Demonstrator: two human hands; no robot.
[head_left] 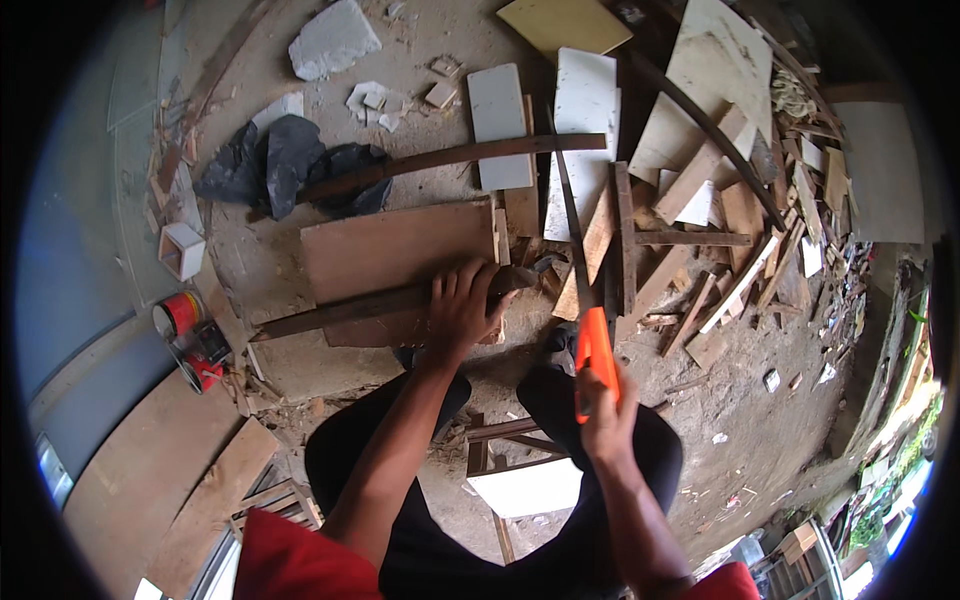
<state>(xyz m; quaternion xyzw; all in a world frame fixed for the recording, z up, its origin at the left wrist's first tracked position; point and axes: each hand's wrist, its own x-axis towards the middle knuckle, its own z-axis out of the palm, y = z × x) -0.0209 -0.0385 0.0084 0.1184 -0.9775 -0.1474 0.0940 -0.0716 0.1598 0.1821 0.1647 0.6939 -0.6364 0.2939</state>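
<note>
Right grip [607, 412] on saw [597, 340], blade [573, 210] lengthwise forward-left.

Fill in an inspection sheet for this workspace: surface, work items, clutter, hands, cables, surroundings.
Surface: concrete floor, littered with debris.
Work items: orange-handled saw; dark plank lying across a brown board. The saw blade is apart from the plank's end.
Clutter: scrap wood heaped at right; black plastic beyond the board; red can at left.
Hands: right hand grips the saw; left hand lies over the plank.
Cables: nothing seen.
Surroundings: greenery at the right edge.
</note>
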